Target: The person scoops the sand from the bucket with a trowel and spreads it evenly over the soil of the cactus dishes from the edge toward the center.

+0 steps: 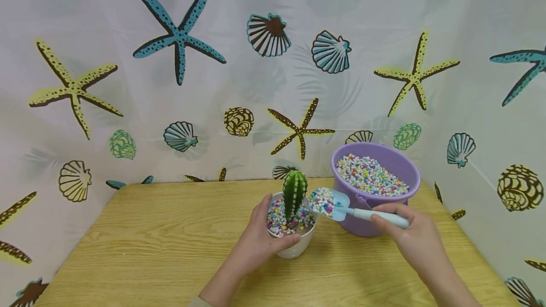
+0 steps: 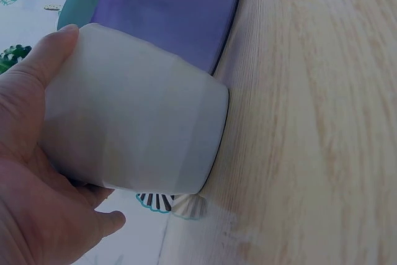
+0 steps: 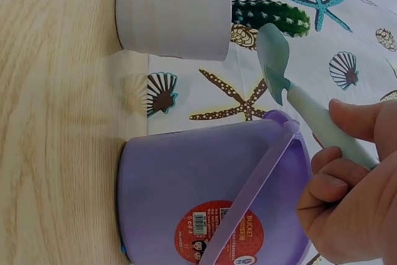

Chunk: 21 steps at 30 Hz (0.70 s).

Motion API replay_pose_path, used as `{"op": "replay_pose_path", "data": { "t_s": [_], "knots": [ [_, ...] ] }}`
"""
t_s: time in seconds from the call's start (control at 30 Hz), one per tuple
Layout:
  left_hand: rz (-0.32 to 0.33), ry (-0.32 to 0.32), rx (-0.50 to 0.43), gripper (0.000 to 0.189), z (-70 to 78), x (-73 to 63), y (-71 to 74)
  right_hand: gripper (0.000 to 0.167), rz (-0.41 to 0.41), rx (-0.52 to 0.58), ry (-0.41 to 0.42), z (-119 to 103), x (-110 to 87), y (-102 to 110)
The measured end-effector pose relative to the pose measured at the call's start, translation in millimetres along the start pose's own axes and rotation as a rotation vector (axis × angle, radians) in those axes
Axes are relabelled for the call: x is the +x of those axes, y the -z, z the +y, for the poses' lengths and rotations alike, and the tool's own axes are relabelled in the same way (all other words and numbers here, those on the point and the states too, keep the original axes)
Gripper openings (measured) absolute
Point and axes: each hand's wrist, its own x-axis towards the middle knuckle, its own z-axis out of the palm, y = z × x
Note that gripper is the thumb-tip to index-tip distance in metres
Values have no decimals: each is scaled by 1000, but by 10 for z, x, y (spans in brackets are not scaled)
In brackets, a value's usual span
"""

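Observation:
A green cactus (image 1: 294, 195) stands in a white pot (image 1: 294, 250) whose top is partly covered with colourful pebbles (image 1: 277, 219); a brown patch shows at the front right. My left hand (image 1: 260, 238) holds the pot around its left side, thumb across the front near the rim. In my right hand (image 1: 409, 231) is the handle of a light blue toy shovel (image 1: 362, 214), gripped between thumb and curled fingers. Its blade carries a heap of mixed pebbles and hovers at the pot's right rim. From the right wrist view, the shovel (image 3: 329, 122) is above pot height, beside the cactus (image 3: 273, 18).
A purple bucket (image 1: 358, 226) full of the same pebbles stands behind and right of the pot, its handle hanging down the side in the right wrist view. The wooden table (image 1: 170, 240) meets a curtain (image 1: 239, 84) printed with starfish and shells at the back and sides.

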Motion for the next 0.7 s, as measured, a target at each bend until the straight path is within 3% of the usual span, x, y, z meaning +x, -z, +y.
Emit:
{"op": "replay_pose_path", "data": {
  "t_s": [0.7],
  "knots": [
    [-6,3,-4,129,20,-7,10,32,10,-101,46,-16,-32,-186]
  ]
}}
